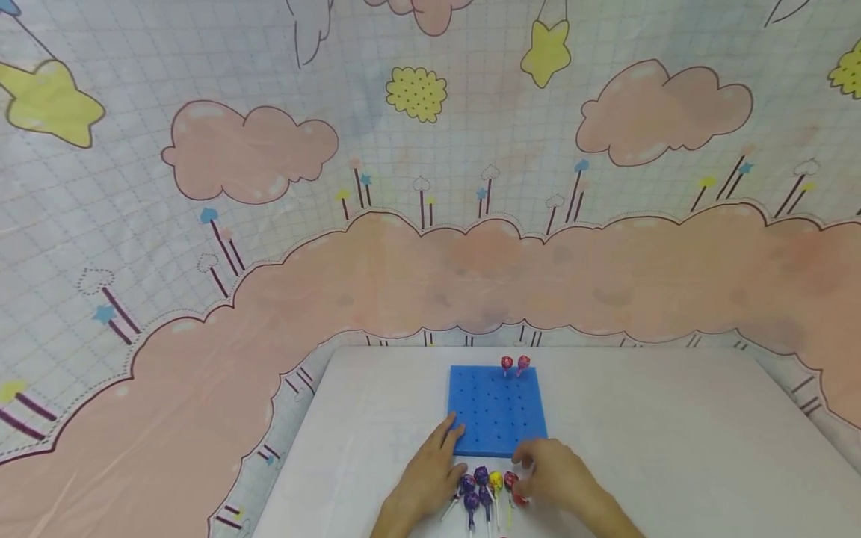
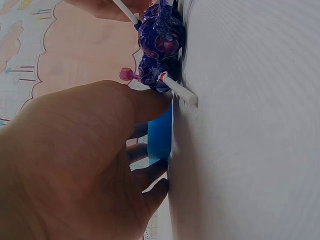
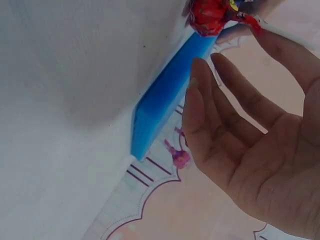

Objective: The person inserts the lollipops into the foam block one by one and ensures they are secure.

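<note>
A blue board (image 1: pixel 486 430) with rows of small holes lies on the white table. Two wrapped lollipops (image 1: pixel 523 362), red and pink, stand upright at its back right corner. My left hand (image 1: pixel 429 472) rests its fingers along the board's left edge, its thumb by the purple lollipops (image 1: pixel 468 484). Next to those lie a yellow lollipop (image 1: pixel 495 480) and red lollipops (image 1: pixel 511 478) in front of the board. Over the red ones is my right hand (image 1: pixel 557 477), fingers apart and loosely bent. Its thumb is right at a red lollipop (image 3: pixel 207 17) in the right wrist view.
The white table (image 1: pixel 659 418) stretches to both sides of the board. Behind it hangs a backdrop (image 1: pixel 430 276) printed with clouds and stars. White lollipop sticks (image 2: pixel 180 91) point outward from the pile near the left thumb.
</note>
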A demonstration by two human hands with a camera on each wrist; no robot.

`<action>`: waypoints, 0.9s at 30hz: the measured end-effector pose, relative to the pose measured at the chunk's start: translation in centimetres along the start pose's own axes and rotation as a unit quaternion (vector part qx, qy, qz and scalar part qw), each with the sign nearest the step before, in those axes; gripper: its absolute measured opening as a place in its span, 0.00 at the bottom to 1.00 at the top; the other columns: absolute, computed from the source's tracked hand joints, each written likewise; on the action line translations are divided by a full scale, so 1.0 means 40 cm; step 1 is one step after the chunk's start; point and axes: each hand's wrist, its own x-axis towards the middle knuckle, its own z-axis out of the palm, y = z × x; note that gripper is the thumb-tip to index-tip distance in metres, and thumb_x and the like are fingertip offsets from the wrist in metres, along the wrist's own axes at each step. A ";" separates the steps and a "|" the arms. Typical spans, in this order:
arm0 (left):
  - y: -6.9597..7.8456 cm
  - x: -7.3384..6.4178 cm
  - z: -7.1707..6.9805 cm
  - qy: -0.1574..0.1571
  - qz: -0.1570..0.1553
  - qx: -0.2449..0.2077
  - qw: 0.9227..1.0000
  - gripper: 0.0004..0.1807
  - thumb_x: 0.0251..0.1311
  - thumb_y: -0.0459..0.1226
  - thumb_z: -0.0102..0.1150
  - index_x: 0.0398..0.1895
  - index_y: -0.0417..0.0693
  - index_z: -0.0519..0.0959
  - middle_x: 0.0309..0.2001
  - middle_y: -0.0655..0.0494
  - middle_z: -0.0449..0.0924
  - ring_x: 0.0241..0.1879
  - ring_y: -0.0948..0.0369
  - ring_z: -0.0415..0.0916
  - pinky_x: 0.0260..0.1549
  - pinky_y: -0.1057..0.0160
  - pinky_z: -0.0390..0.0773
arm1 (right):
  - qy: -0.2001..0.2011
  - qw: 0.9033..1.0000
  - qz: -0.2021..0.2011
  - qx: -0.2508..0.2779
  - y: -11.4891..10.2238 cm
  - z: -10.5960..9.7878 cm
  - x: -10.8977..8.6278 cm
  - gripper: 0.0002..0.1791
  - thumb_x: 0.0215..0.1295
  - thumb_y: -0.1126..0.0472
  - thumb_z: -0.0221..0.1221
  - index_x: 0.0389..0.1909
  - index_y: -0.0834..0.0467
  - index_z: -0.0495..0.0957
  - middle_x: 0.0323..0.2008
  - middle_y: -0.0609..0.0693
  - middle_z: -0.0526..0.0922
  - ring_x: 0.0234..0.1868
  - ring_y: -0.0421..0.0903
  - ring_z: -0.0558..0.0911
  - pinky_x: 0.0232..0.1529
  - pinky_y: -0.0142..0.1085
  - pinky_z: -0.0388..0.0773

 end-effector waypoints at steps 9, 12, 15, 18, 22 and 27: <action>0.004 0.004 -0.002 0.002 0.000 0.002 1.000 0.35 0.74 0.46 0.60 0.79 0.47 0.64 0.82 0.47 0.52 0.78 0.47 0.59 0.73 0.47 0.67 | -0.002 1.000 0.006 -0.014 0.002 0.016 -0.001 0.16 0.50 0.58 0.80 0.37 0.55 0.86 0.29 0.46 0.80 0.29 0.44 0.76 0.31 0.37 0.82; 0.004 0.005 -0.001 0.002 0.002 0.004 1.000 0.35 0.74 0.47 0.60 0.79 0.47 0.64 0.82 0.47 0.52 0.78 0.47 0.58 0.73 0.47 0.67 | -0.006 1.000 0.005 -0.009 0.006 0.018 -0.002 0.15 0.50 0.59 0.80 0.35 0.55 0.85 0.26 0.46 0.79 0.27 0.44 0.76 0.28 0.35 0.79; 0.004 0.007 -0.001 0.000 0.001 0.004 1.000 0.35 0.75 0.47 0.59 0.80 0.47 0.63 0.83 0.47 0.52 0.78 0.47 0.58 0.74 0.47 0.66 | -0.009 1.000 0.002 -0.011 0.011 0.020 -0.001 0.15 0.50 0.59 0.80 0.34 0.55 0.84 0.25 0.46 0.78 0.27 0.44 0.76 0.28 0.36 0.78; 0.007 0.007 -0.002 -0.003 -0.003 0.001 1.000 0.35 0.75 0.47 0.59 0.80 0.47 0.63 0.82 0.46 0.52 0.78 0.47 0.58 0.74 0.47 0.66 | -0.011 1.000 0.001 -0.014 0.015 0.023 0.003 0.14 0.49 0.60 0.80 0.33 0.54 0.84 0.25 0.45 0.78 0.27 0.44 0.76 0.28 0.36 0.78; 0.010 0.007 -0.004 -0.006 -0.006 -0.004 1.000 0.35 0.74 0.47 0.60 0.79 0.47 0.63 0.82 0.46 0.52 0.78 0.47 0.58 0.74 0.47 0.66 | -0.016 1.000 0.005 -0.018 0.017 0.023 0.008 0.14 0.48 0.61 0.80 0.32 0.54 0.84 0.25 0.45 0.79 0.27 0.44 0.76 0.29 0.36 0.80; 0.010 0.006 -0.003 -0.003 -0.007 -0.006 1.000 0.35 0.74 0.46 0.60 0.79 0.47 0.64 0.82 0.47 0.52 0.78 0.47 0.59 0.73 0.46 0.67 | -0.019 1.000 0.010 -0.023 0.018 0.020 0.007 0.13 0.48 0.63 0.80 0.29 0.55 0.84 0.24 0.46 0.79 0.27 0.44 0.76 0.30 0.37 0.81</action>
